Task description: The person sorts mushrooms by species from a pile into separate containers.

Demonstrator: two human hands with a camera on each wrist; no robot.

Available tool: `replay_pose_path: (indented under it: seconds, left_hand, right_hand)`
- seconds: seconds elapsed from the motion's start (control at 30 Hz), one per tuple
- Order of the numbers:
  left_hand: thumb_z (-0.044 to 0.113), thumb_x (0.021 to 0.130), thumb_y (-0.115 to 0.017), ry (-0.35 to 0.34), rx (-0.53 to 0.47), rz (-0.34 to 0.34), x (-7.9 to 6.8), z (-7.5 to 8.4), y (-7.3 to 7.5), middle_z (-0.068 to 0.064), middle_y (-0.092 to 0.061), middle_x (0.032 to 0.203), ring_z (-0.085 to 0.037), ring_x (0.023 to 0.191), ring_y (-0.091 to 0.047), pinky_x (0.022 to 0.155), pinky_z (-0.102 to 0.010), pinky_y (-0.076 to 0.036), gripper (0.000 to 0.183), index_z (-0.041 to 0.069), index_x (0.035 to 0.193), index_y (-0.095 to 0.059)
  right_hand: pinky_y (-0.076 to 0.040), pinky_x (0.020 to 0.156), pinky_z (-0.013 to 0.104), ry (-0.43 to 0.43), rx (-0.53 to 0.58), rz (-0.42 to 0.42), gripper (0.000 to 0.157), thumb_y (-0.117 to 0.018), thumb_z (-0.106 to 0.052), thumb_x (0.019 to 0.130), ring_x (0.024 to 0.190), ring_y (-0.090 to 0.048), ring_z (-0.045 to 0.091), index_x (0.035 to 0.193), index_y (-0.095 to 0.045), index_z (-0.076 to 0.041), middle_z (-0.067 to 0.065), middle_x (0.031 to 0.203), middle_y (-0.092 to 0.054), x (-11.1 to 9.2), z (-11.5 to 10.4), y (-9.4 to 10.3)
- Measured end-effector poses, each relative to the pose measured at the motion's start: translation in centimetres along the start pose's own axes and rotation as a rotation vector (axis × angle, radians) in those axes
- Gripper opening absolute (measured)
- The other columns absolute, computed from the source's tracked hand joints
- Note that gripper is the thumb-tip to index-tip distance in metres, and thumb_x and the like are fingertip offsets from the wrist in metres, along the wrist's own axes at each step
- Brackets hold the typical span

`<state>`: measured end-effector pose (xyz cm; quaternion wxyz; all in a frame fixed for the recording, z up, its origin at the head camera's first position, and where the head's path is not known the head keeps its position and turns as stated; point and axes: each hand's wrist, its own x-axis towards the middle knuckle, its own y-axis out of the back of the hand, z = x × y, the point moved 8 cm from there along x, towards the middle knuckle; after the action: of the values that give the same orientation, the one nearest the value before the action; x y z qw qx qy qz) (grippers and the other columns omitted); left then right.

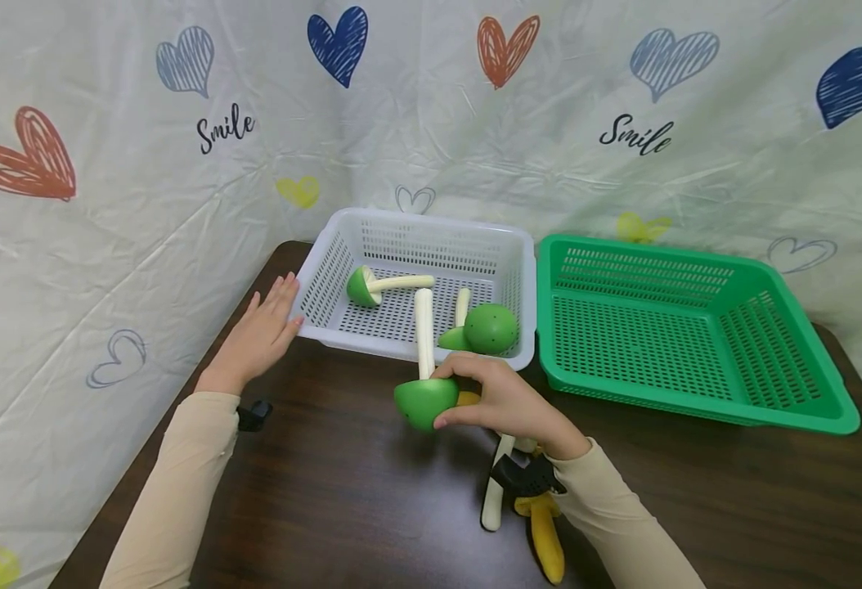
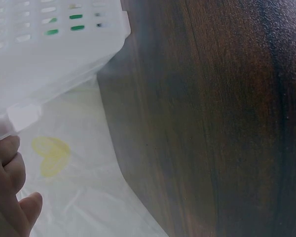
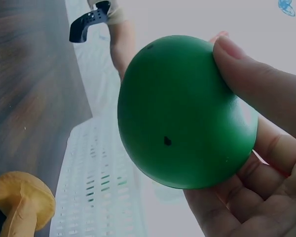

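Observation:
My right hand (image 1: 508, 401) pinches a toy mushroom by its green cap (image 1: 425, 402), thumb on one side and fingers on the other. Its pale stem (image 1: 424, 327) points up and away, overlapping the near rim of the white basket (image 1: 357, 339) in the head view. Dark specks mark the cap (image 3: 182, 113) in the right wrist view. Against the basket's left side rests my left hand (image 1: 258, 335), fingers extended. Inside that basket lie more green-capped mushrooms: one on its side (image 1: 363, 288) at left, and a rounded cap (image 1: 491, 329) beside another green cap (image 1: 454, 338) at right.
A green basket (image 1: 659, 401) stands right of the white one. On the dark table (image 1: 328, 491), below my right forearm, lie a yellow mushroom (image 1: 546, 540) and a pale stem (image 1: 493, 499), partly hidden. A heart-printed sheet (image 1: 431, 123) hangs behind and at the left.

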<state>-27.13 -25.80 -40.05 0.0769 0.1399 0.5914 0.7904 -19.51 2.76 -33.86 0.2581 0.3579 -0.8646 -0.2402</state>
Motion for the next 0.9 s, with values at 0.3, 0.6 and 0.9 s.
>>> replay_pose_path:
  seconds: [0.3,0.6,0.9]
  left_hand:
    - [0.029,0.102,-0.035,0.003,-0.002,-0.016,0.0,0.1,0.1,-0.016,-0.011,0.156,-0.029,0.143,-0.006,0.112,-0.054,-0.007,0.062,-0.004,0.149,-0.012]
    - [0.031,0.102,-0.035,0.0,0.024,0.001,0.2,0.0,-0.1,-0.017,-0.012,0.156,-0.029,0.143,-0.008,0.111,-0.056,-0.011,0.062,-0.004,0.149,-0.014]
    - [0.032,0.102,-0.034,-0.007,0.008,0.007,0.1,-0.2,-0.2,-0.016,-0.012,0.156,-0.029,0.143,-0.007,0.111,-0.056,-0.009,0.062,-0.004,0.149,-0.014]
  right_hand:
    - [-0.05,0.08,0.034,-0.068,0.022,0.056,0.035,-0.083,-0.014,0.071,0.09,-0.056,0.012,0.101,-0.064,-0.01,-0.003,0.1,-0.062,0.7,1.1,1.1]
    - [-0.05,0.084,0.035,-0.059,0.049,0.072,0.035,-0.081,-0.01,0.072,0.092,-0.057,0.013,0.101,-0.062,-0.008,-0.001,0.099,-0.062,1.2,1.1,1.8]
    - [-0.05,0.082,0.033,-0.021,-0.004,0.119,0.036,-0.082,-0.008,0.071,0.088,-0.057,0.016,0.102,-0.064,-0.003,0.003,0.098,-0.063,1.8,1.0,2.7]
